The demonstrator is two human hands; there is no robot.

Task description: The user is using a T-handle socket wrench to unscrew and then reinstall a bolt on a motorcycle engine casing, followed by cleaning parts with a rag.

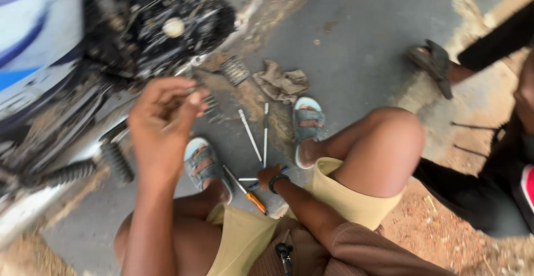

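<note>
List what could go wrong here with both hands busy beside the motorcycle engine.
1. The left hand pinches a small part, blurred, high above the ground; if dropped, it might roll away across the dirt.
2. The right hand reaches down among loose tools between the sandals; a foot could easily kick them.
3. The greasy engine sits close, so fingers may slip.

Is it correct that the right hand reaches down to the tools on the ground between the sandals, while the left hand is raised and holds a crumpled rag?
Not quite. The head view shows the left hand pinching a small metal part; the rag lies on the ground. The right hand does reach the tools.
</note>
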